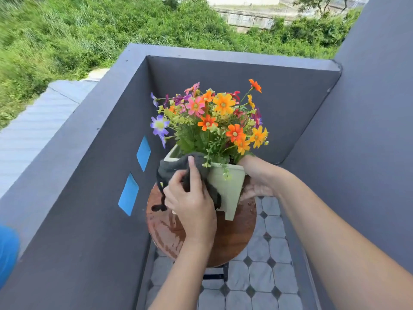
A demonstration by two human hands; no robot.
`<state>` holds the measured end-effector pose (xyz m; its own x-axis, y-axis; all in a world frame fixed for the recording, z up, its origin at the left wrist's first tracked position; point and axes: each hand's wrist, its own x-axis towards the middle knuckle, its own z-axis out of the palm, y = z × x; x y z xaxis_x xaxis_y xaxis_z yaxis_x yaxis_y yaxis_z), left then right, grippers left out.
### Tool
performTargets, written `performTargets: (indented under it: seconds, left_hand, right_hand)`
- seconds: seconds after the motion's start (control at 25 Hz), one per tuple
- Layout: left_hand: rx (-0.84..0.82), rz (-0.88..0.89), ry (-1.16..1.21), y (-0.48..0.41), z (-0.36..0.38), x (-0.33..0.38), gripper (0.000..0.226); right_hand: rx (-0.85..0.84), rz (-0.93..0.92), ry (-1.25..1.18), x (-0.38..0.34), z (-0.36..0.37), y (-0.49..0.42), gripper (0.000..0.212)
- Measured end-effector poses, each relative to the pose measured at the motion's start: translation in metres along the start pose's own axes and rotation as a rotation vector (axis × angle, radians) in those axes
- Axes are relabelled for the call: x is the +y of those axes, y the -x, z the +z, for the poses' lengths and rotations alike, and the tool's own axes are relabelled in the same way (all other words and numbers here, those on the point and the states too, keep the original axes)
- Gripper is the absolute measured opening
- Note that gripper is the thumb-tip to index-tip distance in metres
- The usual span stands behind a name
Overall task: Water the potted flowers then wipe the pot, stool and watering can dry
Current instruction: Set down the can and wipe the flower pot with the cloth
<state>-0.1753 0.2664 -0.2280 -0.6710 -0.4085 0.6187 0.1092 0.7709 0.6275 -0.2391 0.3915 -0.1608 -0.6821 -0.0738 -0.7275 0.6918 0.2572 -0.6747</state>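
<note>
A pale green square pot full of orange, pink and purple flowers stands on a round brown wooden stool. The stool top shows wet patches. My left hand presses a dark grey cloth against the pot's left side and rim. My right hand grips the pot's right side, fingers under the rim. At the left edge a blue object rests on the wall; I cannot tell whether it is the watering can.
Dark grey balcony walls close in on the left, back and right. Two blue openings pierce the left wall. Grey tiled floor lies below the stool. Green bushes lie beyond the wall.
</note>
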Motion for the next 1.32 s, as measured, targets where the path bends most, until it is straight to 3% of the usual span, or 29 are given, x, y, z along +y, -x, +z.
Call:
performTargets:
  seconds: [0.08,0.12,0.2,0.28,0.36,0.4,0.48,0.6,0.76,0.92,1.16,1.32]
  left_hand:
    - [-0.088,0.208,-0.015,0.009,-0.001,-0.002,0.059]
    - [-0.068,0.158,0.014,0.006,-0.003,-0.006,0.059]
    - [0.036,-0.132,0.089,-0.004,-0.002,-0.012,0.054]
    - [-0.002,-0.222,0.135,-0.005,-0.004,-0.002,0.048]
    - [-0.199,-0.085,0.151,0.008,-0.004,0.015,0.039]
    - [-0.282,0.075,0.146,0.017,-0.004,0.017,0.038]
    - [-0.293,0.297,0.134,0.027,-0.003,0.012,0.051]
    - [-0.171,0.057,0.137,0.022,0.000,0.005,0.049]
    - [-0.303,0.468,-0.016,0.051,-0.004,0.006,0.057]
    - [-0.342,0.337,-0.041,0.069,-0.013,-0.019,0.062]
    - [-0.153,0.160,-0.049,0.028,-0.010,-0.001,0.047]
    - [-0.375,0.277,-0.130,0.072,-0.017,-0.030,0.072]
  right_hand:
    - [-0.025,-0.005,-0.033,-0.001,0.000,0.004,0.038]
    - [-0.020,0.006,-0.041,-0.002,0.000,0.006,0.036]
    - [0.006,0.025,-0.011,-0.004,0.003,0.008,0.042]
    - [0.003,0.030,0.023,-0.005,0.004,0.011,0.044]
    - [0.002,-0.002,-0.005,-0.006,0.003,0.017,0.033]
    - [-0.001,-0.012,-0.052,-0.004,0.002,0.020,0.029]
    - [-0.045,-0.030,-0.111,-0.002,0.000,0.025,0.030]
    - [-0.056,-0.010,-0.029,-0.003,0.005,0.018,0.026]
    - [-0.007,0.054,0.035,-0.003,0.003,0.010,0.030]
    - [-0.005,0.044,-0.026,-0.002,0.001,0.011,0.033]
    - [-0.019,0.021,-0.010,-0.007,0.010,0.020,0.027]
    - [-0.010,0.051,-0.042,-0.008,0.007,0.024,0.030]
